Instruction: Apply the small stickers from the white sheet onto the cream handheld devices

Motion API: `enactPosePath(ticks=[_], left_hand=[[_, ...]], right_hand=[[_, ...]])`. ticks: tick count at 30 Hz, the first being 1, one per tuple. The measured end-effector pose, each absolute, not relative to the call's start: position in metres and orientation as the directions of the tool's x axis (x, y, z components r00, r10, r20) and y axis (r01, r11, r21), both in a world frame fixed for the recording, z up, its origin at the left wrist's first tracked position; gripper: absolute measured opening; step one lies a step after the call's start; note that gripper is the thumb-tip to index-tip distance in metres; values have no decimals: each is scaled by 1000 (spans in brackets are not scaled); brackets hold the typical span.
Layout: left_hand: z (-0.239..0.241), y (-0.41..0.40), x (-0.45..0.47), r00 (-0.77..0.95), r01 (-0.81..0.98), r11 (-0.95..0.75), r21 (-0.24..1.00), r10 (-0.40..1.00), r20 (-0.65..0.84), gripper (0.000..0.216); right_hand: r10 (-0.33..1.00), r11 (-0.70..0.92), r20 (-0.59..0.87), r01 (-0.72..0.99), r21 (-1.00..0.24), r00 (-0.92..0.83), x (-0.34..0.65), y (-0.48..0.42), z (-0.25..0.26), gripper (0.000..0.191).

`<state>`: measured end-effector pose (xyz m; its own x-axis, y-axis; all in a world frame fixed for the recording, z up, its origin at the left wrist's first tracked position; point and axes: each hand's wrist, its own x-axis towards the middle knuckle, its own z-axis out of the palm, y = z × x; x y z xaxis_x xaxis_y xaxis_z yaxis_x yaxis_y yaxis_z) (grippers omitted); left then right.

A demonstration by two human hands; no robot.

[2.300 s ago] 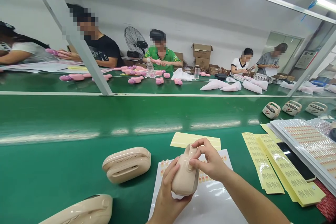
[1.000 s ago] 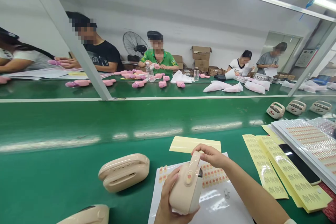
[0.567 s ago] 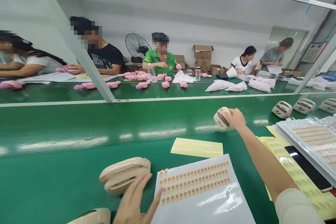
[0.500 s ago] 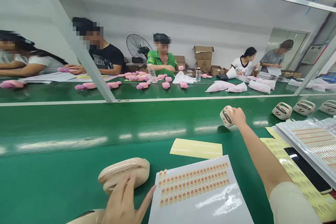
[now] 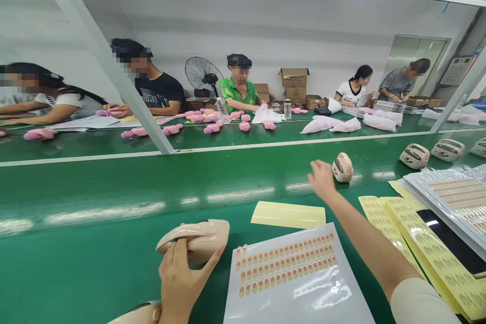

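Note:
My left hand has its fingers hooked under the handle of a glossy beige plastic device, with the thumb along its near side. The device lies tipped on the green table. Farther out, my right hand is held open with fingers extended, holding nothing. Just right of it a similar beige handled device stands upright on the green belt. Between my arms lies a white sheet bearing rows of small oval stickers. Part of another beige device shows at the bottom edge.
A blank yellow strip lies beyond the sheet. At right are yellow label sheets, a black phone and stacked sticker sheets. More beige devices stand on the belt. Co-workers sit opposite, behind a slanted metal post.
My right hand has let go of the upright device on the belt and moved left of it. My left hand has curled its fingers under the near device's handle and tipped it.

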<state>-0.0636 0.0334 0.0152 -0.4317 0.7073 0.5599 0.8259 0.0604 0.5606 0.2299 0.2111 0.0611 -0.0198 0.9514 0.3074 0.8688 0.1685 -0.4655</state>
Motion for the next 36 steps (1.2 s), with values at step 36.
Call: enactPosePath(ticks=[36], left_hand=[[19,25,6,-42,-997,-63,37,909,415,43]], right_hand=[[985,74,133,-426,-902,-110,95,48,47,26]])
